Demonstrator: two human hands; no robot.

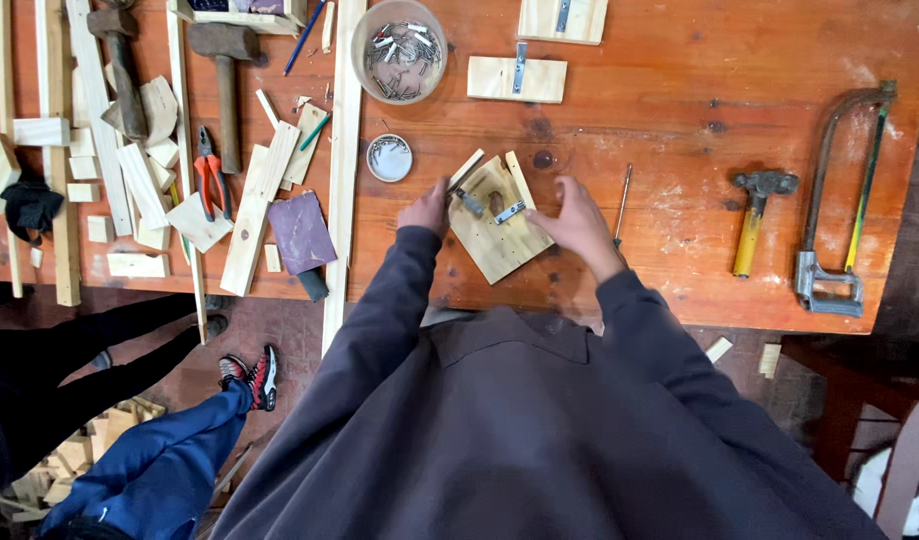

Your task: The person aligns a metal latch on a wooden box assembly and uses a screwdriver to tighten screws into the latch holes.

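From the head camera, a small wooden board [498, 232] lies on the orange table [680, 90] between both hands. It looks light, stiff and best held by its edges. The left hand [427, 209] pinches a thin strip [467, 169]; the right hand [578, 218] rests curled at the board's edge beside a metal hinge [510, 212]. The fingertips are partly hidden.

I see an orange wooden surface [660, 90] carrying a hacksaw [840, 190], yellow-handled hammer [755, 215], tub of what may be screws [400, 50], pliers [212, 182] and offcuts [140, 185].
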